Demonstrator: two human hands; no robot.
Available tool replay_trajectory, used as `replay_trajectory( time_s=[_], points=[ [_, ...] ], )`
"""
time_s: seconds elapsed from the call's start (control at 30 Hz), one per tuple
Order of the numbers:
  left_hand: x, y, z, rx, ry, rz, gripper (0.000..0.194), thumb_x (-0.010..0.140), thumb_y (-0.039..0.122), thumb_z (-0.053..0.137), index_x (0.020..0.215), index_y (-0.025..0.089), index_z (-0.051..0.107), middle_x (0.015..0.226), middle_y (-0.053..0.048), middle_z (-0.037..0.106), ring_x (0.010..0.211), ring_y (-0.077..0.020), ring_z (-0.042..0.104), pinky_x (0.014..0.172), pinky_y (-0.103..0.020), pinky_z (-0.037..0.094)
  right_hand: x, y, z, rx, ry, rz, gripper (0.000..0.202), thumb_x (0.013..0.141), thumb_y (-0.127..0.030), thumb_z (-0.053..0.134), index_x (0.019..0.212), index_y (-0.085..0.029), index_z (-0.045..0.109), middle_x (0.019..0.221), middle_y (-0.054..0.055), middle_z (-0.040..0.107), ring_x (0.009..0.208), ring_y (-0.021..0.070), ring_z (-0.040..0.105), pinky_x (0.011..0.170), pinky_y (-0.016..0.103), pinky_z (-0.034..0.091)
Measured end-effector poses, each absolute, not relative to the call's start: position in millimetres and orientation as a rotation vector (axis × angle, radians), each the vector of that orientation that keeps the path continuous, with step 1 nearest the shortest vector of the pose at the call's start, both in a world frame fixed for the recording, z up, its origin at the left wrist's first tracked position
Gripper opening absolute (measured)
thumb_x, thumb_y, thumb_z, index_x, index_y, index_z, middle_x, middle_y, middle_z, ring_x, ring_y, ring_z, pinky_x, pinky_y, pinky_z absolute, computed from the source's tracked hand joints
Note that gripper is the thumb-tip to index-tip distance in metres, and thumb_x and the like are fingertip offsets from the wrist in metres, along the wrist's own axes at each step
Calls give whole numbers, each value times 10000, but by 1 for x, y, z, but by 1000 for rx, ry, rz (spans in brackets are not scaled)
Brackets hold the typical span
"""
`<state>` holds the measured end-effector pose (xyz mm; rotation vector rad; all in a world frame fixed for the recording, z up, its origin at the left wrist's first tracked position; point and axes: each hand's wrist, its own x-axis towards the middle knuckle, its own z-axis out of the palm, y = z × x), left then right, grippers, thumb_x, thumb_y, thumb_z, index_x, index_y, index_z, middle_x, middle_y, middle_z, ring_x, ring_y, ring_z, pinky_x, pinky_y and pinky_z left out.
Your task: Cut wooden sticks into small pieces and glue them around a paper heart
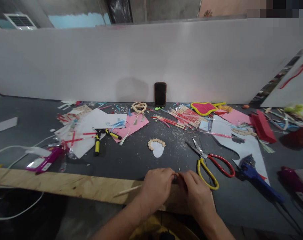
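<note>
Both hands meet at the table's front edge, over the wooden strip (91,188). My left hand (158,186) is closed, its fingertips pinched on something too small to make out. Close beside it on the right, my right hand (194,190) is closed as well, and what it holds is hidden. A thin pale stick (129,190) sticks out to the left from behind my left hand. Beyond the hands lies a white heart-shaped piece (158,149) with a curved row of beige beads (153,142) along its upper edge. Scissors (204,156) with red and yellow handles lie open near my right hand.
A blue glue gun (260,181) lies at right, a purple tool (45,160) with cables at left. Black-yellow pliers (97,143) rest by white paper (91,118). A phone (160,94) leans on the white partition (91,63), behind wrapped sticks (184,116) and pink paper (138,125).
</note>
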<state>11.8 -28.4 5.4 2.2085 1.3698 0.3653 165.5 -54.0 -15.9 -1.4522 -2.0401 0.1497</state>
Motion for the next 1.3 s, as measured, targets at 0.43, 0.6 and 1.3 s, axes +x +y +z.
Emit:
replay_trajectory(
  time_s=[0.43, 0.6, 1.3],
  points=[
    [-6, -26, -4, 2033, 1432, 556, 197, 889, 254, 443, 899, 228, 639, 878, 1, 706, 825, -161, 637, 717, -240, 416, 188, -32, -25, -1606, -2209, 40, 218, 887, -194, 428, 772, -214, 612, 722, 44, 634, 714, 201, 553, 662, 316, 398],
    [-8, -28, -8, 2015, 1423, 530, 202, 885, 256, 444, 882, 231, 644, 853, 1, 704, 808, -161, 634, 703, -239, 407, 188, -28, -28, -1599, -2244, 57, 221, 874, -159, 424, 887, -208, 640, 807, 47, 678, 755, 207, 579, 691, 330, 427],
    [0, -28, -1, 1982, 1461, 520, 222, 852, 323, 471, 793, 232, 665, 708, 31, 686, 628, -122, 596, 569, -216, 348, 272, -24, -40, -1850, -2178, -356, 479, 850, -409, 448, 1197, -82, 497, 1179, 212, 552, 1134, 321, 465, 926, 475, 380]
  ],
)
